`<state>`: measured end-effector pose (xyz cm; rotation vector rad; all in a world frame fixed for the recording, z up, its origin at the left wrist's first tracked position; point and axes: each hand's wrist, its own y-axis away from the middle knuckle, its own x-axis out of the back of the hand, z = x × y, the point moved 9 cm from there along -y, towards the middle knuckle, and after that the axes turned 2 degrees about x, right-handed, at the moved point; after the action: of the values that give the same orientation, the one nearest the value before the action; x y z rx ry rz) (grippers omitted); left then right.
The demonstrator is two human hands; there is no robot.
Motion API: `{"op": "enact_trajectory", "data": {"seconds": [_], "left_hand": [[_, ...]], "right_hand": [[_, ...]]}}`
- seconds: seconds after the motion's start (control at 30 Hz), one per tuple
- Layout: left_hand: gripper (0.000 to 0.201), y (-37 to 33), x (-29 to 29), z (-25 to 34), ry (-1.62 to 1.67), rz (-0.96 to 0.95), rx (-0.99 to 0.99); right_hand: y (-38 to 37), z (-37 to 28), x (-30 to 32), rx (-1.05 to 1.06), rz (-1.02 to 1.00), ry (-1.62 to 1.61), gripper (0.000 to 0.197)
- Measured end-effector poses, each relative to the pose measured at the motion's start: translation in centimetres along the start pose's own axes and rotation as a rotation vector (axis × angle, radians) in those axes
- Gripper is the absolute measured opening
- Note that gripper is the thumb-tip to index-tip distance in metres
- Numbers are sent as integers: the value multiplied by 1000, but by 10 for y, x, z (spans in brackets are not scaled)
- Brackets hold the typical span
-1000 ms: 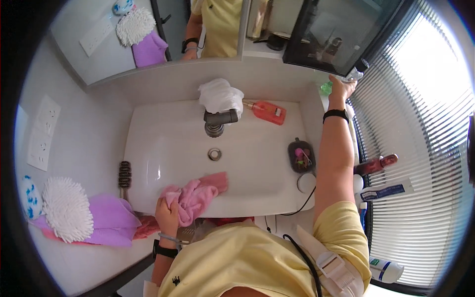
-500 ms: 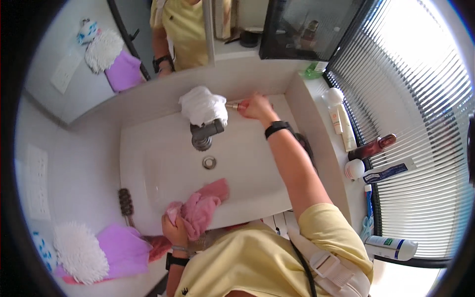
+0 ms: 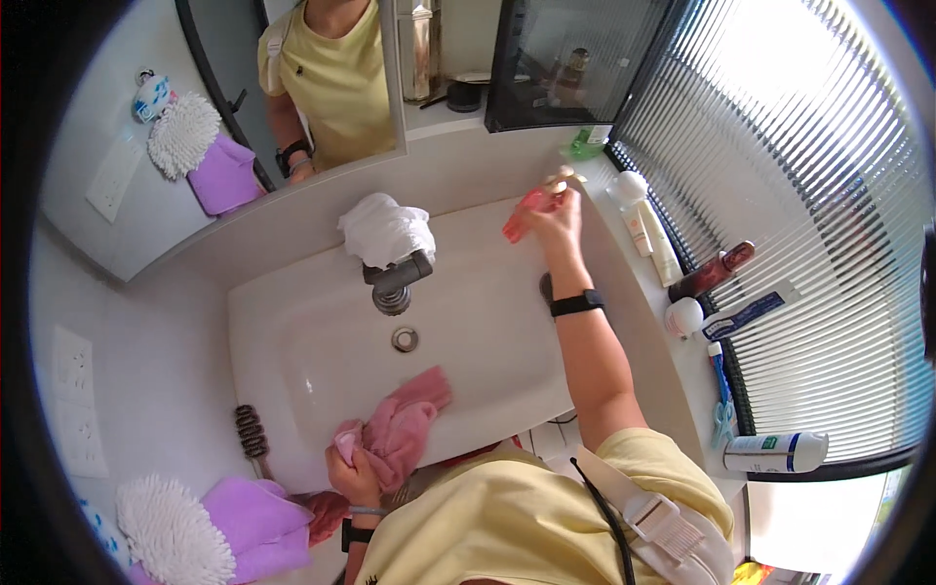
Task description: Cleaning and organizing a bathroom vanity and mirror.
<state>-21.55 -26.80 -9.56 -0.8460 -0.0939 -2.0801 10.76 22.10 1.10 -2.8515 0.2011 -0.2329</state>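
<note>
My left hand (image 3: 355, 476) is closed on a pink cloth (image 3: 402, 414) that lies bunched over the near edge of the white washbasin (image 3: 478, 331). At the far right corner of the basin, my right hand (image 3: 554, 222) grips a small translucent red object (image 3: 521, 220) with a pale tan end. Fingers and blur hide its exact kind. A dark faucet (image 3: 393, 283) stands at the back of the basin, topped by a crumpled white cloth (image 3: 388, 230). Below it shows the round metal drain (image 3: 405, 339).
Along the right ledge stand tubes, a dark red bottle (image 3: 712, 271), a white jar (image 3: 683, 317), a toothbrush (image 3: 720, 370) and a large white bottle (image 3: 777, 452). A brown round hairbrush (image 3: 251, 431) rests at the basin's left edge. An open dark-framed cabinet door (image 3: 575, 63) juts out above.
My right hand has moved right, away from the faucet, carrying the red object toward the ledge. My left hand keeps hold of the pink cloth. The view has shifted slightly.
</note>
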Motion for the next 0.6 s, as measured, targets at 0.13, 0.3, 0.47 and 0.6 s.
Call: {"op": "enact_trajectory", "data": {"seconds": [0.13, 0.3, 0.47, 0.6], "left_hand": [[24, -7, -6, 23, 0, -45, -48], [27, -27, -24, 83, 105, -235, -160], [36, -54, -92, 268, -35, -233, -742], [53, -78, -170, 385, -139, -156, -975]], "right_hand": [[-40, -38, 87, 243, 286, -23, 52], [-43, -98, 118, 188, 336, -259, 61], [38, -144, 147, 281, 420, -63, 72], [121, -159, 167, 431, 354, 172, 79]]}}
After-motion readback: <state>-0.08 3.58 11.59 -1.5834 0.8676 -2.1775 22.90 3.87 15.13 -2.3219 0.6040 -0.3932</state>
